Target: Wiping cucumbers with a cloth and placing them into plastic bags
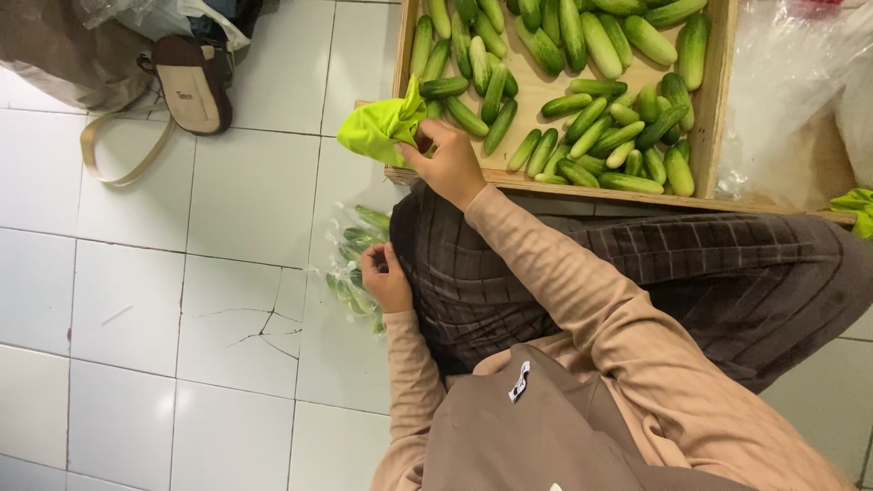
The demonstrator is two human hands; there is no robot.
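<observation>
Two hands busy, both low over white tiled floor [182, 273]. Right hand [450, 164] pinches bright green cloth [382, 129] at near-left corner of wooden crate [714, 109]; fingers closed on fabric, cloth bunched, tip pointing up toward far side. Left hand [386, 280] grips clear plastic bag of cucumbers [350, 264] lying on floor beside knee, fingers curled on bag's edge; cucumbers inside lie long axis near-to-far, slightly slanted. Loose cucumbers [582, 100] fill crate, mostly slanted, ends toward far right. Sandal [191, 84] far left.
</observation>
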